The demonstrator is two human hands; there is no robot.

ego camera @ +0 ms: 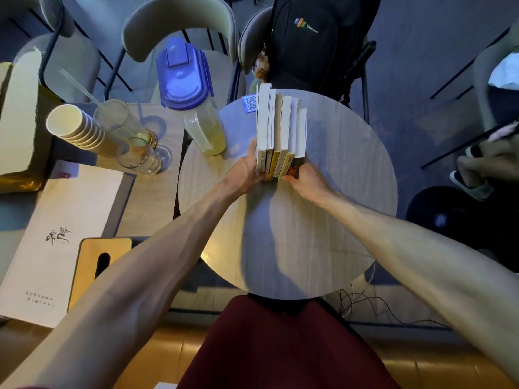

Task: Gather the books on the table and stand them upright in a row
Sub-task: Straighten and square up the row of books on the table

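A café or shared sitting area

A small round table [323,220] is seen, with a QR code sticker [250,103] placed at its far edge. To its left, a stack of paper cups [75,127], drinking glasses [123,122], a lidded pitcher [191,94] and a menu-like booklet [56,234] are laid out. Behind it, padded chairs [174,21] are arranged.
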